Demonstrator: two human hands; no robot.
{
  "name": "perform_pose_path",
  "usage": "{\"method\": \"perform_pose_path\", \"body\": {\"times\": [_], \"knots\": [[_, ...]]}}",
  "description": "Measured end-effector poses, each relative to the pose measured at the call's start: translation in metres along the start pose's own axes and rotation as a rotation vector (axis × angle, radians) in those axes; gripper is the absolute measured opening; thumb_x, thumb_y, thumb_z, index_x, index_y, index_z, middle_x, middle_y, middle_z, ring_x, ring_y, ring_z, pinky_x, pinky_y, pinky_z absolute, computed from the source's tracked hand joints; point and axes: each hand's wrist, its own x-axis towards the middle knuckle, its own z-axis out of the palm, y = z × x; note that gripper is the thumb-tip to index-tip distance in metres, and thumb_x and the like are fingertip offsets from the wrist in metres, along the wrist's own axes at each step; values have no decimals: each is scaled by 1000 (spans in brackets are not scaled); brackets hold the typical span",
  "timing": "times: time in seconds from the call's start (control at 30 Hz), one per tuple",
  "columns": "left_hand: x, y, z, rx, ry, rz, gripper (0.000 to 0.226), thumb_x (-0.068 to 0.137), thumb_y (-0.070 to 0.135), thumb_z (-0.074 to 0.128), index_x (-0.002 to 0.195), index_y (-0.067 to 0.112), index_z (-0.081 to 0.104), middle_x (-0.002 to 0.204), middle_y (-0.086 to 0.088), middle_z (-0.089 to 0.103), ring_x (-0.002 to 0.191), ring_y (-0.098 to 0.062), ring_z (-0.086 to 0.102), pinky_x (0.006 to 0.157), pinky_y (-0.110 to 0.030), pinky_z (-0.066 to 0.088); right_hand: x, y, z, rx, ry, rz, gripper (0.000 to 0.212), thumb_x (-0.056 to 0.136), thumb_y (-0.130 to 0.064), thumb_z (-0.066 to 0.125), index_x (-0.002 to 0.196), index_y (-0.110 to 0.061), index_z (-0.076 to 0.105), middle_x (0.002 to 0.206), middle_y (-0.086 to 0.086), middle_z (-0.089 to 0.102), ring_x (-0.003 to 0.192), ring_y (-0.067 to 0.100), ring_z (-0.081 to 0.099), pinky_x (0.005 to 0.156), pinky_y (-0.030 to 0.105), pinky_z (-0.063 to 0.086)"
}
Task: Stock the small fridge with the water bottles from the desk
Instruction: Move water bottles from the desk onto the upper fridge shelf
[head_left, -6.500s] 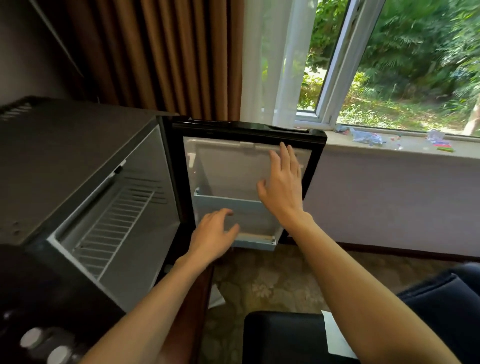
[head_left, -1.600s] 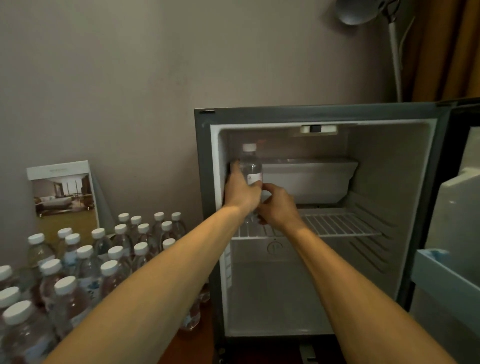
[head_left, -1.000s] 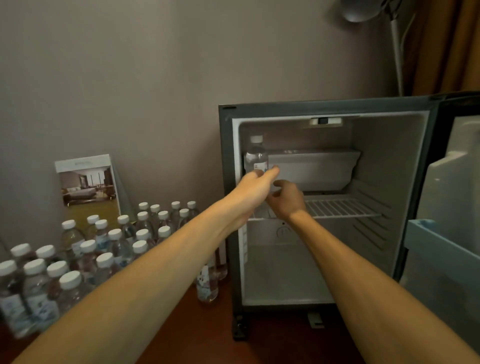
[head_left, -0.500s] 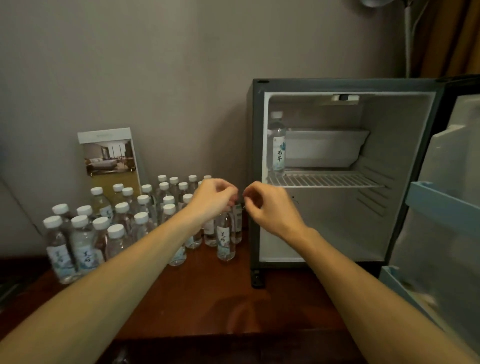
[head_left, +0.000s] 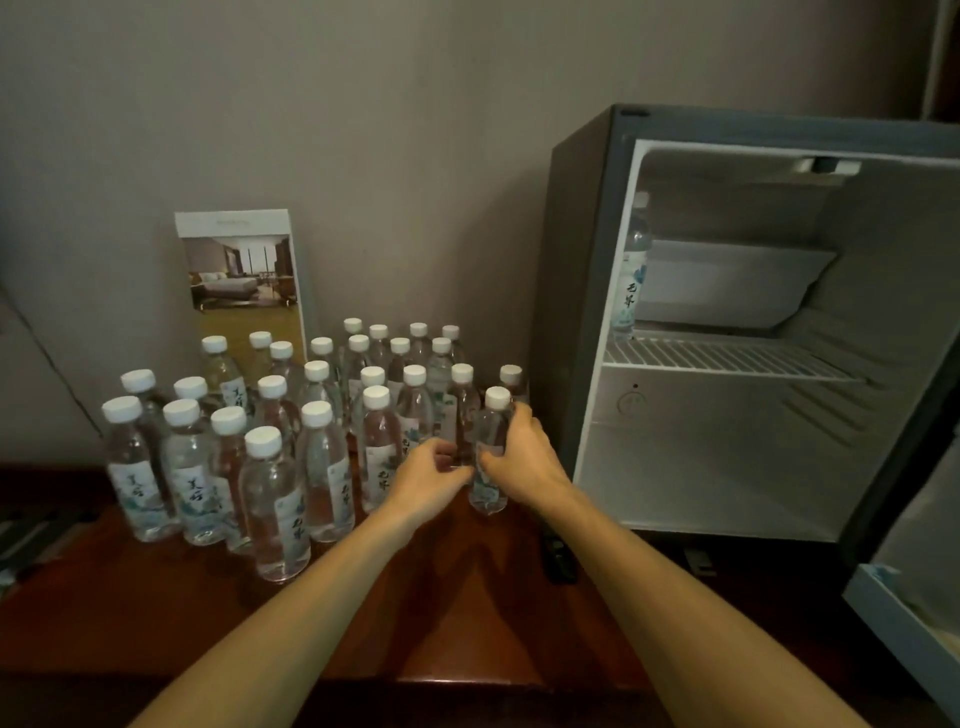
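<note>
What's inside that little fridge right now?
One water bottle stands at the left end of the wire shelf, beside a white compartment. The right side of the fridge is out of view.

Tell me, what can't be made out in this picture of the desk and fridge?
Head view, the only one:
- Fridge door: cut off by the right edge.
- Rear bottles: mostly caps show; front bottles hide the rest.
- Left hand: blurred; whether it touches anything is unclear.
- Bottle in the right hand: fingers cover its middle.
</note>
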Motion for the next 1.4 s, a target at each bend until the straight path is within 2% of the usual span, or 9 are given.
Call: {"method": "perform_pose_path", "body": {"times": [0.2,0.53,0.63,0.8,0.93,1.03,1.13,1.27,1.4], "knots": [[17,-29,16,17,-46,-1,50,88,20,80,131,25,55,117,5,69,113,-13,66,96,-31,54,17,17,23,44,19,88,76,94,-26,72,154,-15,26,143,13,54,129,34,58,105,53,51],[6,-28,26,44,31,111,39,92,24,77,129,23,64,117,8,72,112,-11,67,94,-32,57,-6,19,27,55,156,-13,65,89,-34,77,142,-25,40,129,1,67,116,23,67,95,42,59],[-10,-15,18,13,56,196,40,91,21,78,128,28,64,116,11,73,111,-7,69,95,-37,60,-24,16,11,90,206,-106,63,87,-39,78,139,-27,44,123,-5,69,109,15,68,90,32,58],[-49,20,13,152,192,450,46,91,30,79,131,38,57,115,23,66,108,6,63,92,-21,54,-54,9,-27,176,275,-269,64,79,-54,78,133,-38,49,117,-17,69,105,2,66,91,36,61],[-74,57,20,160,247,584,49,90,41,77,133,41,54,114,30,59,106,14,58,88,-12,49,-72,6,-64,256,368,-352,59,81,-46,81,133,-36,55,109,-21,69,101,-5,67,86,28,61],[-86,86,35,111,227,629,41,89,49,75,124,48,53,110,26,64,102,8,63,85,-20,56,-84,7,-94,320,427,-358,60,82,-41,83,136,-32,57,107,-23,68,100,-8,65,83,19,57],[-93,115,56,15,193,639,36,88,47,77,119,42,60,108,18,70,100,4,67,84,-26,61,-90,12,-123,388,477,-329,61,82,-42,82,137,-24,61,112,-13,72,102,1,68,86,28,61],[-91,152,87,-57,160,617,33,88,47,79,115,40,63,104,17,72,99,4,68,87,-28,61,-86,19,-162,425,523,-254,35,84,-41,81,111,-42,57,90,-23,66,89,-3,66,79,25,58],[-80,184,110,-46,134,583,22,89,43,79,105,38,64,94,14,72,89,1,69,81,-29,62,-70,24,-198,438,513,-162,29,81,-44,78,107,-32,71,89,-9,76,83,7,72,78,43,63]]}}
